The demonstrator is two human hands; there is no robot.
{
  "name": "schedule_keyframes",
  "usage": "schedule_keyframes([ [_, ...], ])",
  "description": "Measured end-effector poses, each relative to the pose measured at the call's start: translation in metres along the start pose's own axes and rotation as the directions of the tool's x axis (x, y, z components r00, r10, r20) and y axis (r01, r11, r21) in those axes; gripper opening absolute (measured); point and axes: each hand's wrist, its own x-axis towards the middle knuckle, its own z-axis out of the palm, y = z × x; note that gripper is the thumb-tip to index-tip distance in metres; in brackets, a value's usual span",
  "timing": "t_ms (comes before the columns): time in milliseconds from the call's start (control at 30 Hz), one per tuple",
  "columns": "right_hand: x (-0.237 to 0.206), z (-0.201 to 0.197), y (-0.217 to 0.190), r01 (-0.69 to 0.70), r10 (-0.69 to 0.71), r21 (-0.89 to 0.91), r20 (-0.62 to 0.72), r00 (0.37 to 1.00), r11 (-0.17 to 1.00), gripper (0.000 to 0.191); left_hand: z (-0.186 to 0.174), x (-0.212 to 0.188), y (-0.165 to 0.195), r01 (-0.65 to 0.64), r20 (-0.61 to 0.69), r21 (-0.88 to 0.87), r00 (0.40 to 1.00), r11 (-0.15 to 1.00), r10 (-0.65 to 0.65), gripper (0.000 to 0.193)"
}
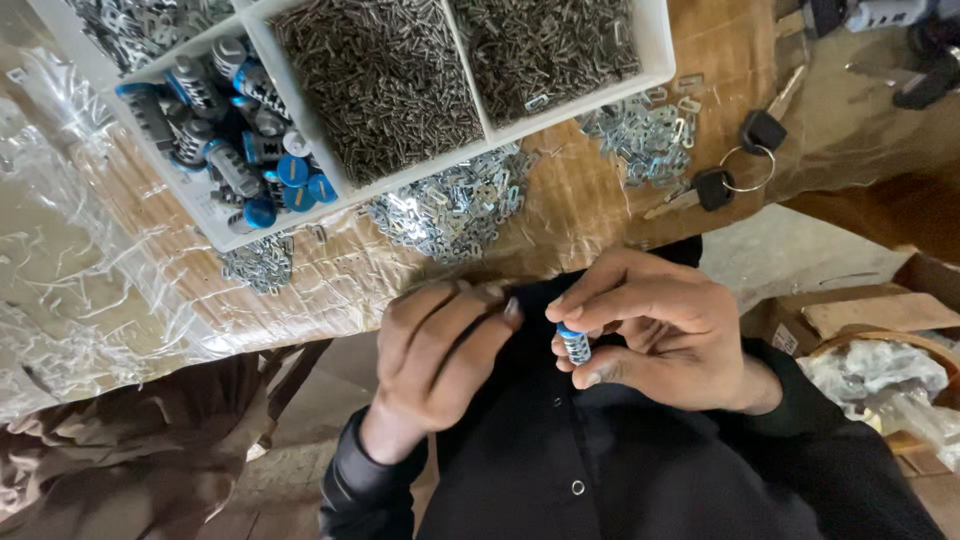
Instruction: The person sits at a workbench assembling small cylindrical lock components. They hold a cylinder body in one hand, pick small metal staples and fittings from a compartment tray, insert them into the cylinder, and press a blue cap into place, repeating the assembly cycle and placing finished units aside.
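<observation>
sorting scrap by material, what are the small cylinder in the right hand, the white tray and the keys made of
Cylinder: grey metal body by its dull shine, with a blue cap that looks plastic. Tray: white, smooth, matte, probably plastic. Keys: silvery metal blades and ring, black heads, likely plastic.

Single head-worn view, looking steeply down and slightly back toward the wearer's own chest, so the dark shirt fills the lower frame and the table edge runs across the upper half, seeming tipped up and away. Close range: left hand and right hand sit near centre, just below the table edge, with the white compartment tray cut off by the top border. Floor and a cardboard box show at the right margin; no second view shares the scene.
</observation>
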Motion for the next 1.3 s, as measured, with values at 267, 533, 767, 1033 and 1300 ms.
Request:
schedule_keyframes([
  [267, -0.001, -0.002, 0.000, -0.014, 0.012, -0.029, -0.062, 0.998, 0.999, 0.032, -0.006, 0.014, 0.033, 0.216, 0.037, -0.334, 0.976, 0.917, -0.217, 0.022],
  [533, -0.006, -0.016, -0.007, 0.009, -0.024, -0.222, -0.065, 0.998, 0.975, 0.027, 0.025, 0.034, 0.048, 0.199, -0.033, -0.467, 0.970, 0.862, -0.241, 0.019],
  [767, -0.004, -0.011, 0.001, 0.055, -0.063, -0.299, -0.020, 0.998, 0.953, 0.030, 0.002, 0.032, 0.037, 0.028, 0.059, -0.296, 0.998, 0.955, -0.011, 0.026],
  [1033, 0.001, 0.000, 0.004, -0.018, 0.018, 0.001, -0.041, 0.999, 1.000, 0.028, -0.007, 0.038, 0.034, 0.048, 0.085, -0.189, 0.996, 0.981, -0.032, 0.033],
  [1300, -0.012, -0.028, -0.017, 0.033, -0.033, -0.191, 0.004, 0.999, 0.981, 0.028, 0.008, 0.044, 0.042, 0.557, 0.415, -0.522, 0.827, 0.645, -0.378, 0.031],
])
